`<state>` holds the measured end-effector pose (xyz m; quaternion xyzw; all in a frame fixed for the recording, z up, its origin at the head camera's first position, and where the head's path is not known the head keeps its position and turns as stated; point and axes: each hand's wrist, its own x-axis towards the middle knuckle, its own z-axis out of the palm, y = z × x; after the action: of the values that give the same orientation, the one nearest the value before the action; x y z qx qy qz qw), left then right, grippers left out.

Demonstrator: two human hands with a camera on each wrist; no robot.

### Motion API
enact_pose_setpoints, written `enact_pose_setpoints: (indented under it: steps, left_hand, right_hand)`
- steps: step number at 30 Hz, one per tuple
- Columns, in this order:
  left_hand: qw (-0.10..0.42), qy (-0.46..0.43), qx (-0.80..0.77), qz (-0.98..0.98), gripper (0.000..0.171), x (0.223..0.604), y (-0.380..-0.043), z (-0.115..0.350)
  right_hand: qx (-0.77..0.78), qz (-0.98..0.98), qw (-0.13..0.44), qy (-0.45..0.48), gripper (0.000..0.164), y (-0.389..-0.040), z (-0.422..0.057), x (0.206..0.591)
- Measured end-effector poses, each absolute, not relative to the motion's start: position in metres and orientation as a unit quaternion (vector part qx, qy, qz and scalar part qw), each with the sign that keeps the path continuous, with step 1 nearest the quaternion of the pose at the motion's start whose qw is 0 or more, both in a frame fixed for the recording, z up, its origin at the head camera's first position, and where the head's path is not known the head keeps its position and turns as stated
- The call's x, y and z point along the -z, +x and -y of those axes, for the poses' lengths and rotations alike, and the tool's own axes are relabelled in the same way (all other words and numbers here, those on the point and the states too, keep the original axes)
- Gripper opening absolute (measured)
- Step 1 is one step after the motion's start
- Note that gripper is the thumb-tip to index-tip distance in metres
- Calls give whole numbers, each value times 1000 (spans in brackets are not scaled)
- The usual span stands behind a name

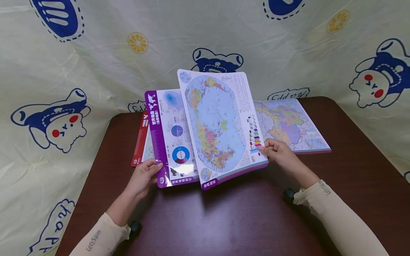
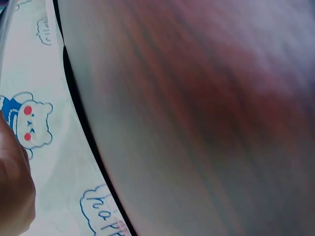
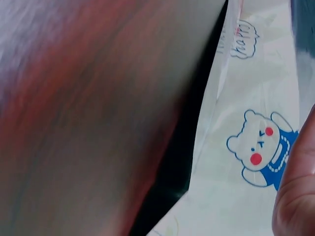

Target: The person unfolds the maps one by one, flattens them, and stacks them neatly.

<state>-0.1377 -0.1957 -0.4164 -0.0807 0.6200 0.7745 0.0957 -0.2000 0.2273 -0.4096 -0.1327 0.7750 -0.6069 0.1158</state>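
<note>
In the head view my left hand [image 1: 144, 177] pinches the left edge of a purple-bordered world map sheet [image 1: 184, 124], thumb on its face. My right hand [image 1: 280, 153] pinches the right edge of a second world map sheet [image 1: 221, 117], thumb on top. This sheet shows a large blue oval map and overlaps the right part of the purple-bordered one, hiding it. Both sheets are tilted above the table. Part of my left hand [image 2: 15, 182] shows at the left edge of the left wrist view, and part of my right hand [image 3: 298, 196] at the right edge of the right wrist view.
Behind the held sheets, a red-bordered map [image 1: 138, 149] at left and a colourful map [image 1: 291, 124] at right lie on the dark brown table [image 1: 217, 220]. A pale curtain [image 1: 105, 67] printed with bears and orange slices hangs around the table's back and sides.
</note>
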Motion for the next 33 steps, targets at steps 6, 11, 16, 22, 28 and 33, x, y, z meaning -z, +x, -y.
enact_pose_setpoints:
  steps: [6, 11, 16, 22, 28, 33]
  left_hand:
    - [93, -87, -777, -617, 9, 417, -139, 210]
    - [83, -101, -764, -632, 8, 417, -139, 224]
    - [74, -99, -767, -630, 8, 415, -139, 239]
    - [56, -98, -768, -630, 13, 412, -137, 255]
    - [41, -101, -766, -634, 15, 410, -137, 269]
    - [41, -118, -759, -639, 11, 410, -138, 276]
  right_hand:
    - [614, -776, 87, -113, 19, -201, -240, 406]
    - [630, -768, 58, -104, 15, -202, -250, 404]
    - [649, -756, 42, -76, 12, -204, -263, 402]
    - [662, -749, 18, -36, 10, -207, -288, 402]
    - [585, -810, -8, 31, 25, -206, -316, 404]
    - [560, -825, -6, 80, 42, -206, -340, 407]
